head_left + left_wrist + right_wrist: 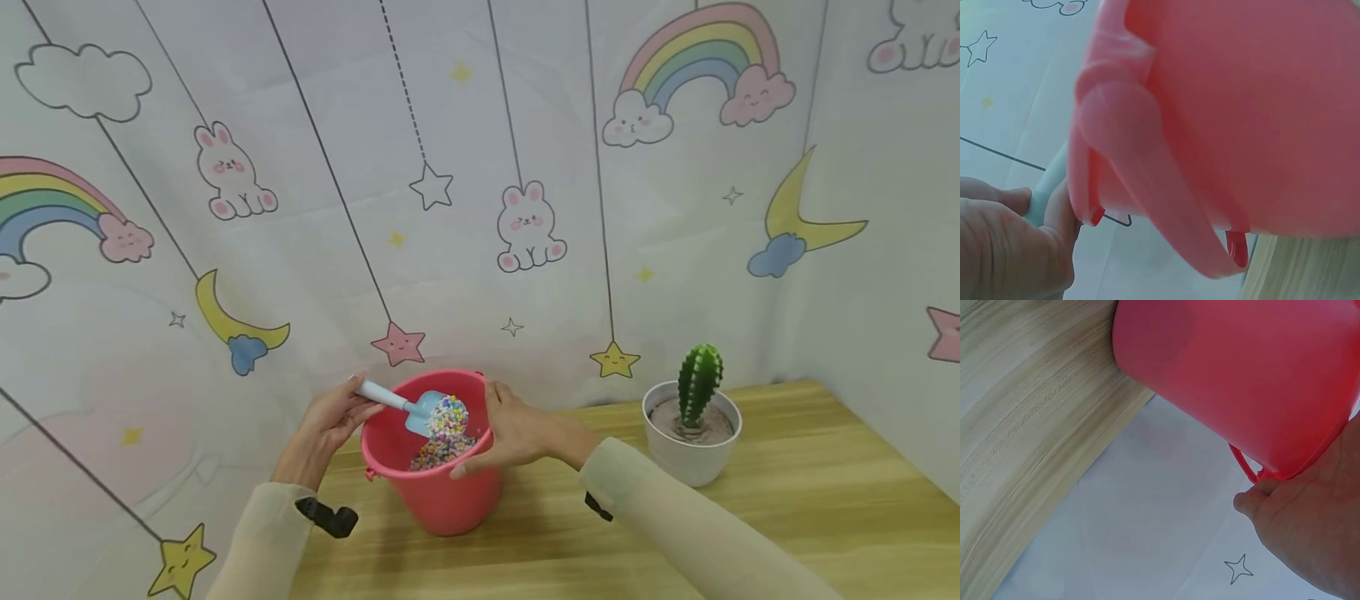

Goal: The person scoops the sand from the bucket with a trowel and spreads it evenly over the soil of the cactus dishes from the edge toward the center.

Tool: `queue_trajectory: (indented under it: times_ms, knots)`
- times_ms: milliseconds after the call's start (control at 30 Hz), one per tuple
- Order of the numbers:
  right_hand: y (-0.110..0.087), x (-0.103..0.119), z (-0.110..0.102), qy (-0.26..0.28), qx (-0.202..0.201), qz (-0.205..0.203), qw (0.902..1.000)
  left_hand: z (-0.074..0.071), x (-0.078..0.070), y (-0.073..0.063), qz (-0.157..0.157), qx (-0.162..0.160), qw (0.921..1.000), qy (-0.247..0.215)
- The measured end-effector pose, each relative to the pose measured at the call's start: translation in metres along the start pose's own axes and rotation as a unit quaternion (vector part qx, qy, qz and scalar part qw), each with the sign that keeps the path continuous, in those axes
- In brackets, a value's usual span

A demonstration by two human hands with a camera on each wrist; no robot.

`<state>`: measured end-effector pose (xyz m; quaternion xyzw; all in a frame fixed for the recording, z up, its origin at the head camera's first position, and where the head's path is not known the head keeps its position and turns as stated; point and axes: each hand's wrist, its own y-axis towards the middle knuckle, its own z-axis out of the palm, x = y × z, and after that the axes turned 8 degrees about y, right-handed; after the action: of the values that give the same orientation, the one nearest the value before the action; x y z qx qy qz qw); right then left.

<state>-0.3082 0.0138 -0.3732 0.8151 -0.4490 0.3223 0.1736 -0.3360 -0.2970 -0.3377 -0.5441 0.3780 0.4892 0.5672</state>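
A red bucket [450,504] stands on the wooden table, with small multicoloured beads [435,452] in its bottom. My left hand [326,429] pinches the pale blue handle of a toy shovel [386,395] at the bucket's left rim. Over the opening, the shovel's blade carries a heap of the beads. In the left wrist view, thumb and fingers meet on the handle, and the bucket hides the blade. At the right side of the rim, my right hand [521,429] holds the bucket, thumb along the front edge and fingers toward the back.
To the right, a small green cactus [699,387] grows in a white pot [692,458]. A white cloth [480,292] printed with rabbits, stars and rainbows hangs behind the table [810,492]. The bucket's red carrying handle [1166,212] hangs down its side in the left wrist view.
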Motion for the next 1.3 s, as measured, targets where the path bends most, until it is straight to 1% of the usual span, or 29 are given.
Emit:
queue_trajectory:
  times_ms: [200,400,700,967,1300]
  knots:
    - [0.0018,-0.0020,0.0018,-0.004,0.000,-0.001,1.0000,-0.0013,0.0006,-0.0026,-0.001,-0.014,0.9998,0.016]
    - [0.0014,-0.0013,0.0006,0.001,-0.005,-0.005,1.0000,-0.0009,-0.0010,-0.0041,0.007,-0.026,0.9990,0.035]
    - [-0.0011,0.0005,-0.0006,-0.003,-0.010,-0.008,0.9999,-0.0011,-0.0011,-0.0077,0.003,-0.033,0.9992,0.021]
    - [-0.0033,0.0014,-0.0035,-0.021,-0.012,-0.007,0.9997,-0.0029,0.0001,-0.0059,0.002,-0.045,0.9988,0.016]
    - [-0.0010,-0.0002,-0.0027,-0.016,-0.009,-0.008,0.9998,-0.0030,0.0026,-0.0088,0.000,-0.052,0.9986,0.005]
